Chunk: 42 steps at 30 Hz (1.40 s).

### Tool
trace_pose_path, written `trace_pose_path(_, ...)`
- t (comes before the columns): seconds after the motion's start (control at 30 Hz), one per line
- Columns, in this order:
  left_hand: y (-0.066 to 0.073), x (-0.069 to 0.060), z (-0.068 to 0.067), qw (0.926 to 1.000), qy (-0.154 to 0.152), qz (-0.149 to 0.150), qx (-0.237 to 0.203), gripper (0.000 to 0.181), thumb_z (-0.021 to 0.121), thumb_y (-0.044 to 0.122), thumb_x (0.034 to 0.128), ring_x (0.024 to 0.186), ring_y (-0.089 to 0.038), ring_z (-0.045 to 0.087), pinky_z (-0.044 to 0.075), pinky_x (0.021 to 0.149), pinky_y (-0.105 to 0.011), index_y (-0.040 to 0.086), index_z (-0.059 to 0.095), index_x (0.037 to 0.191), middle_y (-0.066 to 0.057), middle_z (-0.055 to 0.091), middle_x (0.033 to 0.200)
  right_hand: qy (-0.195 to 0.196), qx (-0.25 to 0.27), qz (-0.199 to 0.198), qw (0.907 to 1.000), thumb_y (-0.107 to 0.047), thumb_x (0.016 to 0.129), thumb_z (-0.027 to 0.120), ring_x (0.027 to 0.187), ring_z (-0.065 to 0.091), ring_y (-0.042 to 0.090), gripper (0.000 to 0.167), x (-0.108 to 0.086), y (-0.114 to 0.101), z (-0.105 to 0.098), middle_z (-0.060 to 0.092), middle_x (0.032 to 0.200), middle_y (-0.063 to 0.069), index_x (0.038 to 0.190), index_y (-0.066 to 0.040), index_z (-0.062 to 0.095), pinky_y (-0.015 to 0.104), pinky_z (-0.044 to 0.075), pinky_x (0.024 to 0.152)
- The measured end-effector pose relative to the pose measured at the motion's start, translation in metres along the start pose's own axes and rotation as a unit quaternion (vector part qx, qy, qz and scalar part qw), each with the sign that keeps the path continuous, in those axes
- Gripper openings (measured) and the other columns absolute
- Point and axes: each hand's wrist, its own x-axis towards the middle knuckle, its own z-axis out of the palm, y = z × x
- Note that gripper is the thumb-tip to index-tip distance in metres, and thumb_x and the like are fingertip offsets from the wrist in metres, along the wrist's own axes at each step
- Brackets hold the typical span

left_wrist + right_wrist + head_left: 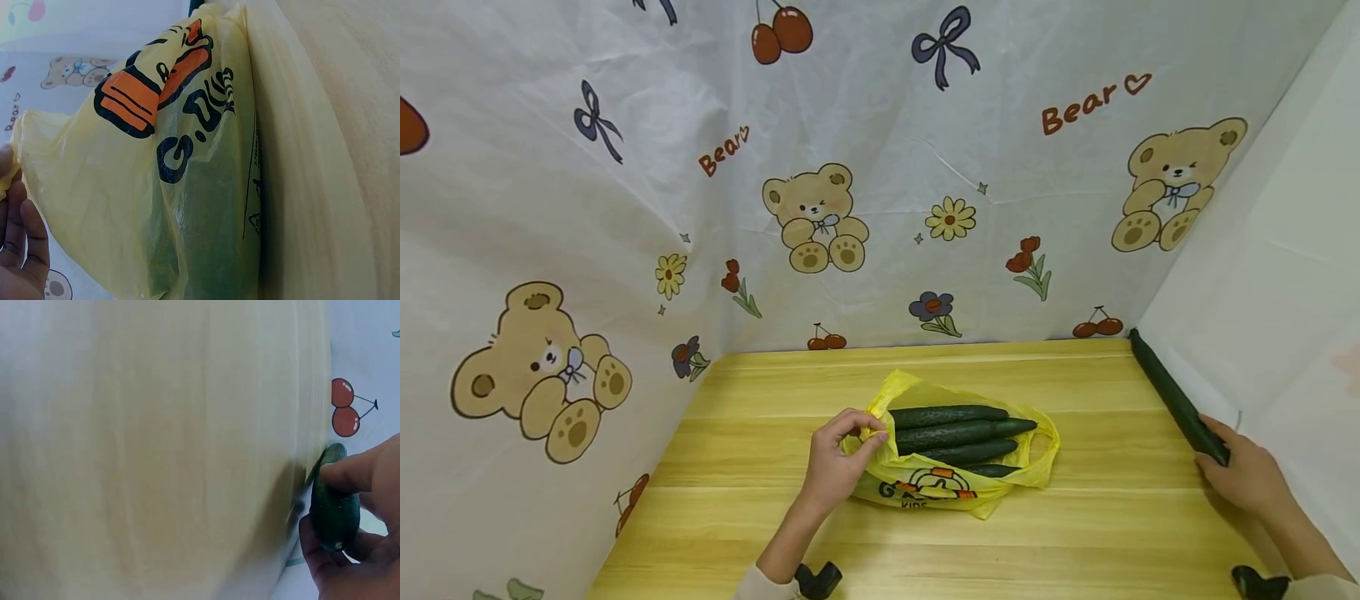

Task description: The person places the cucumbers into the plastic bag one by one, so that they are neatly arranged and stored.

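A yellow plastic bag (pixel 925 492) lies on the table with its mouth spread and several dark green cucumbers (pixel 955 433) inside. My left hand (pixel 838 458) pinches the left edge of the bag's mouth between thumb and fingers. In the left wrist view the printed side of the bag (pixel 187 156) fills the middle, and the cucumbers show only faintly through it. Over at the right edge of the table, my right hand (pixel 1247 471) grips one cucumber (pixel 1176 396) by its near end. That cucumber (pixel 336 515) points away toward the back right corner.
The wooden table (pixel 760 467) meets a white sheet (pixel 880 125) printed with bears and flowers at the back and left. A plain white wall (pixel 1285 275) stands along the right, close beside the right hand. Bare wood lies between the bag and that hand.
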Motion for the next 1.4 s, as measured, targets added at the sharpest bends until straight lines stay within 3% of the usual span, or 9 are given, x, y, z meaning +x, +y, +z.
trace_pose_path(0.2,-0.002,0.000,0.001,1.0000,-0.001,0.006,-0.005,0.010,0.080,0.015,0.0986,0.086,-0.011,0.062,0.053,0.077,-0.035,0.023,0.078,0.104,0.000,0.076,0.098,0.039,0.042,-0.024,0.9981,-0.009,0.107,0.051,0.099,0.057,0.073,0.061,-0.007,-0.011,0.003,0.049,0.126,0.060,0.156,0.020,0.029,0.072,0.050,0.073)
trace_pose_path(0.47,-0.001,0.000,0.002,0.9999,-0.003,0.007,-0.007,0.010,0.080,0.015,0.0989,0.086,-0.011,0.062,0.053,0.077,-0.037,0.023,0.078,0.103,0.000,0.076,0.098,0.045,0.050,0.004,0.9977,-0.012,0.107,0.042,0.091,0.061,0.057,0.059,-0.013,-0.008,-0.005,0.051,0.124,0.057,0.158,0.016,0.031,0.045,0.045,0.066)
trace_pose_path(0.8,0.000,0.000,0.004,0.9999,-0.004,0.007,-0.007,0.009,0.080,0.015,0.0987,0.086,-0.011,0.063,0.053,0.078,-0.032,0.023,0.077,0.103,0.000,0.076,0.098,0.057,0.057,-0.001,0.9967,-0.013,0.107,0.045,0.085,0.062,0.040,0.058,-0.018,-0.009,-0.008,0.054,0.126,0.055,0.158,0.013,0.035,0.030,0.040,0.065)
trace_pose_path(0.93,0.001,0.000,0.004,0.9999,-0.002,0.008,-0.007,0.010,0.080,0.014,0.0986,0.086,-0.011,0.062,0.053,0.078,-0.030,0.023,0.077,0.103,-0.001,0.076,0.097,0.067,0.062,-0.003,0.9958,-0.015,0.108,0.046,0.081,0.060,0.020,0.057,-0.019,-0.009,-0.010,0.057,0.125,0.053,0.159,0.010,0.037,0.024,0.038,0.063)
trace_pose_path(1.03,0.002,0.000,0.004,1.0000,-0.001,0.006,-0.006,0.010,0.080,0.015,0.0986,0.086,-0.011,0.063,0.053,0.079,-0.030,0.023,0.077,0.103,0.000,0.076,0.097,0.081,0.066,-0.015,0.9945,-0.014,0.108,0.048,0.076,0.049,0.001,0.055,-0.021,-0.008,-0.009,0.061,0.120,0.050,0.158,0.008,0.041,0.021,0.036,0.062)
trace_pose_path(1.1,0.002,0.000,0.004,1.0000,-0.002,0.006,-0.007,0.010,0.080,0.014,0.0986,0.086,-0.011,0.062,0.053,0.078,-0.030,0.023,0.078,0.103,0.000,0.076,0.097,0.090,0.069,-0.026,0.9931,-0.012,0.107,0.049,0.075,0.044,-0.006,0.053,-0.023,-0.009,-0.007,0.063,0.116,0.047,0.157,0.007,0.044,0.020,0.035,0.062)
trace_pose_path(1.4,0.000,0.002,0.003,0.9999,-0.007,0.011,-0.004,0.011,0.080,0.014,0.0986,0.085,-0.011,0.062,0.053,0.078,-0.033,0.023,0.077,0.103,-0.003,0.076,0.097,0.118,0.068,-0.071,0.9882,-0.004,0.103,0.052,0.067,0.042,-0.005,0.048,-0.028,-0.022,-0.004,0.068,0.089,0.027,0.149,0.009,0.051,0.021,0.033,0.061)
